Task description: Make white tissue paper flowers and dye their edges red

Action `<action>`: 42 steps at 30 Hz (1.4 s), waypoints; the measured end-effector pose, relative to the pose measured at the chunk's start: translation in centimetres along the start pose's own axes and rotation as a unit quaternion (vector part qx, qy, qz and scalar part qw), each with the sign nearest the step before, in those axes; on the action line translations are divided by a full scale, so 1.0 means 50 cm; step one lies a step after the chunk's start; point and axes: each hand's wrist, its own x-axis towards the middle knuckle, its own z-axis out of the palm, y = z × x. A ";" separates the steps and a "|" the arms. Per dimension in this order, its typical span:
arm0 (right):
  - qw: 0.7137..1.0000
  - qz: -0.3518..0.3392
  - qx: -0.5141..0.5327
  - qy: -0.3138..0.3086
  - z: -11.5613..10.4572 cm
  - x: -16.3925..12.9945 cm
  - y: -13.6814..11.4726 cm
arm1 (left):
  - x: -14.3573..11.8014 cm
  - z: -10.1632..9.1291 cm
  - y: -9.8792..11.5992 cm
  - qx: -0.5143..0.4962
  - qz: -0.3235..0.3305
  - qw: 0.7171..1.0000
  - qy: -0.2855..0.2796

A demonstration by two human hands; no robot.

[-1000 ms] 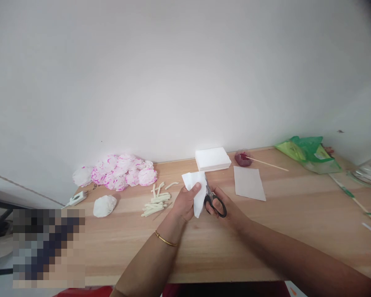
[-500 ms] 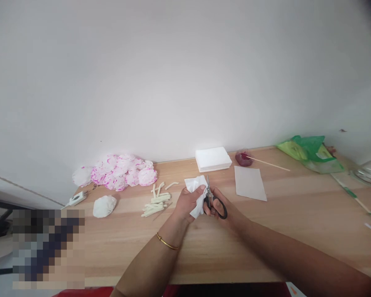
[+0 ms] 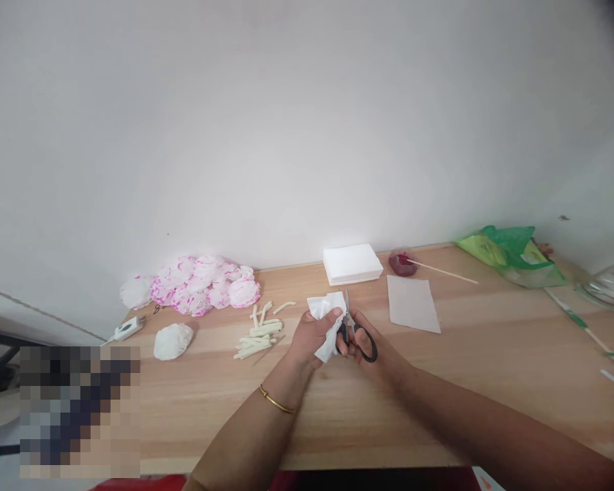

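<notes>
A: What are the two hands doing?

B: The left hand (image 3: 310,334) is closed around a crumpled white tissue (image 3: 328,326), thumb pressed on top, which keeps the soft sheet bunched and steady. The right hand (image 3: 362,335) has its fingers through the black handles of the scissors (image 3: 355,331), gripping them, with the blades pointing to 12 o'clock.

A: Where does the tissue sit against the scissors?

B: Right at 9 o'clock of the blades, touching or nearly so; I can't tell whether the blades bite into it. Both are held just above the table (image 3: 338,409), near its middle.

A: And around them?

B: A stack of white napkins (image 3: 352,262) lies at 12 o'clock, one flat sheet (image 3: 413,303) at 2 o'clock, pale cut sticks (image 3: 259,331) at 9 o'clock, and pink-edged paper flowers (image 3: 205,285) at 10 o'clock.
</notes>
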 end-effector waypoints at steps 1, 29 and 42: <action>1.000 0.001 0.000 0.004 -0.001 0.000 0.003 | -0.001 0.000 0.000 0.006 0.001 1.000 -0.011; 0.999 0.012 0.027 0.029 0.001 0.008 -0.010 | 0.000 -0.006 0.016 0.083 0.011 0.996 -0.033; 0.999 0.005 0.037 0.028 0.002 0.008 -0.012 | -0.001 -0.004 0.022 0.102 0.016 0.994 -0.040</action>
